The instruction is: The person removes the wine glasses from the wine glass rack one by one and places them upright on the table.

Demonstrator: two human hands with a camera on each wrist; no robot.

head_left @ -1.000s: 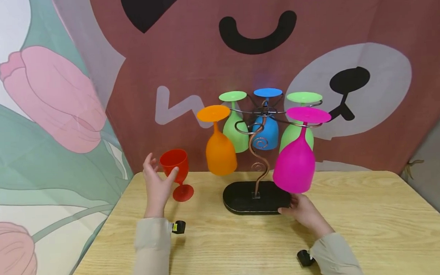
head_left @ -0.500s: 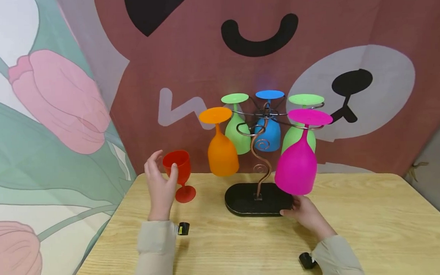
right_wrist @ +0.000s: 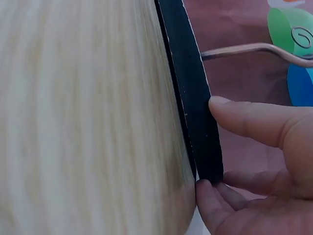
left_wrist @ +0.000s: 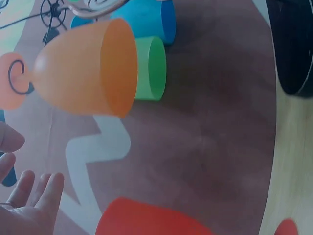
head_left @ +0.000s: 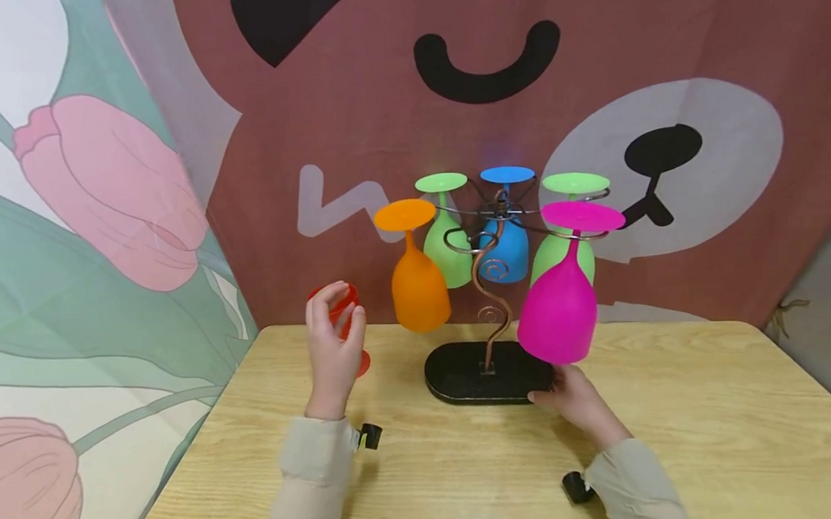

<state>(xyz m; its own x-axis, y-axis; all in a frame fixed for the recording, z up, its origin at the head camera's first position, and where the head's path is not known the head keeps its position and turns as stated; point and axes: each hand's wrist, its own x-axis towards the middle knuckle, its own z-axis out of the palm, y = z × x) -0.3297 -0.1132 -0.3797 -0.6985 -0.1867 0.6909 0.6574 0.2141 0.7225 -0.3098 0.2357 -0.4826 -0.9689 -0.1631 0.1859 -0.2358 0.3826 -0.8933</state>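
Red goblet [left_wrist: 146, 218] within reach: it stands upright on a wood-grain table [head_left: 423, 473], just beyond a person's left hand [head_left: 335, 354], whose bent fingers cross before its bowl in the head view. From the left wrist, those fingers appear loosely spread and grasping nothing, with a gap between the nearest fingertips and the bowl, which runs out of frame. At the other side, the right hand [head_left: 577, 403] pinches the right end of a black base [head_left: 461, 372], thumb on its upper edge, fingers curled round the end. A copper stem [right_wrist: 244, 48] rises from that base to wire loops, where five goblets hang foot up: an orange goblet [head_left: 420, 297] nearest the red one, a pink goblet [head_left: 558, 319] at the right, a blue goblet [head_left: 504, 252] and two green goblets [head_left: 450, 254] behind.

Good handling here would likely mean bringing thumb and fingers to opposite sides of the red bowl before squeezing lightly, since a push on the rim could tip it. A path clear of the orange goblet seems wise, and firm pressure on the base should limit any sway.
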